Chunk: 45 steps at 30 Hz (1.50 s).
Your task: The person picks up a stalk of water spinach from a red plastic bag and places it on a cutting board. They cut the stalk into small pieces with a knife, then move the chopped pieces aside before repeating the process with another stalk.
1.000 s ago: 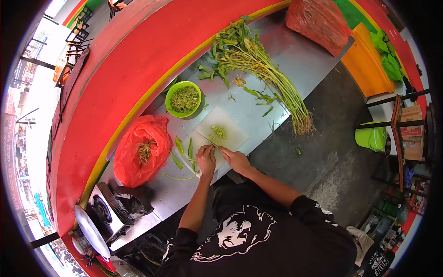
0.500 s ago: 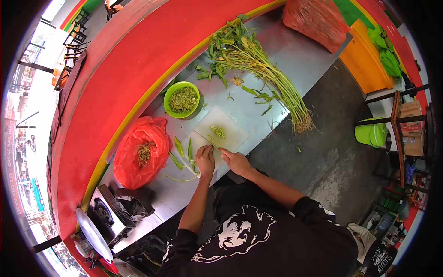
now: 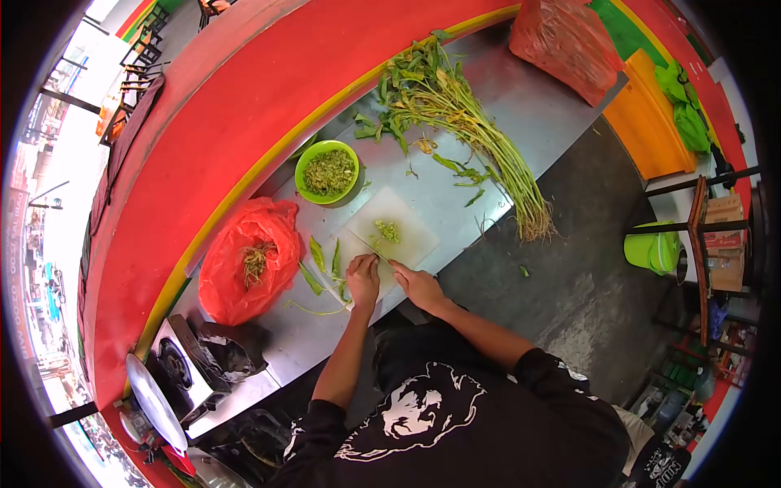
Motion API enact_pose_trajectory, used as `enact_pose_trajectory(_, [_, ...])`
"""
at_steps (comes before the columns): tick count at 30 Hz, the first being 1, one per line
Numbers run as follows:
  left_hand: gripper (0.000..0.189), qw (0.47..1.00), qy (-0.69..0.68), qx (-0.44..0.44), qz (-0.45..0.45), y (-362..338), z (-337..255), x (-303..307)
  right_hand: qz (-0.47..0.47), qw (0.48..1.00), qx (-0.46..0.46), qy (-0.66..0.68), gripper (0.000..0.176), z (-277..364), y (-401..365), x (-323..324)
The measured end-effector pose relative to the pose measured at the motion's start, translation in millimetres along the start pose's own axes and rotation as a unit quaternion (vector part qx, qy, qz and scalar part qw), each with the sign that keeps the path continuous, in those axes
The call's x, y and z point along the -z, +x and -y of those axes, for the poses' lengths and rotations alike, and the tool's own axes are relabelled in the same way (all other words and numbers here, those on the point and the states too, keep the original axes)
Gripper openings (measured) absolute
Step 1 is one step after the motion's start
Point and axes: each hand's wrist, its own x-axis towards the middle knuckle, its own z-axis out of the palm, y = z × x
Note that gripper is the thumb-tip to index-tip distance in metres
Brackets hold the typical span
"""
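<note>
Head view, looking straight down over my own chest. Both forearms reached forward from the black sleeves and met at the near edge of the white cutting board [image 3: 415, 237], hands almost touching.

Right hand [image 3: 417, 283]: wrist bent inward, fingers clenched round the handle of a knife [image 3: 376, 250]. The blade showed as a thin line running up and left across the board, just in front of the left knuckles.

Left hand [image 3: 363, 276]: palm down on the board's near left corner, fingers curled under over green stems. Too small for me to tell whether they gripped the stems or only pressed on them.

A small heap of chopped greens [image 3: 387, 231] lay mid-board, just beyond the blade. Loose leaves [image 3: 317, 256] lay on the steel counter [image 3: 529, 98] just left of the board. A green bowl [image 3: 328, 172] of chopped greens stood beyond the board, near the red wall. An open red bag [image 3: 244, 264] with root scraps sat to the left; the long uncut bunch [image 3: 464, 122] lay well apart, farther along the counter
</note>
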Motion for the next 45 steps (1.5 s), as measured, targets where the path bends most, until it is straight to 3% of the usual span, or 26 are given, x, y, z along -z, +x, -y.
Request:
enact_pose_trajectory(9, [0.011,0.999,0.003,0.038,-0.006,-4.1,7.7,-8.2,-0.026,0.999,0.013,0.038,0.038,3.4,9.2,-4.8])
enact_pose_trajectory(12, [0.011,0.999,0.012,0.030,0.002,-5.3,1.0,-3.6,0.015,0.999,-0.011,0.034,0.039,-0.8,-0.7,4.1])
enact_pose_trajectory(26, [0.013,0.999,0.048,0.000,0.000,-9.3,0.7,-5.1,0.009,0.999,-0.006,0.043,0.039,1.1,4.6,4.6])
enact_pose_trajectory(30, [0.011,0.999,0.035,-0.007,-0.011,-4.8,-3.0,-3.4,-0.047,0.998,0.021,0.029,0.037,-4.1,14.4,-12.6])
enact_pose_trajectory(38, [0.011,0.999,0.036,0.002,-0.002,-3.0,-8.8,-0.7,0.009,1.000,0.001,-0.007,0.039,-1.3,5.0,1.9])
enact_pose_trajectory(41, [0.011,0.999,-0.004,0.041,0.004,-10.3,7.6,-10.7,-0.016,1.000,0.015,-0.002,0.038,1.8,11.9,-3.3])
enact_pose_trajectory(45, [0.011,0.999,0.027,0.010,-0.024,-4.0,-0.6,-8.2,0.005,1.000,-0.001,0.022,0.038,0.0,-0.6,4.8])
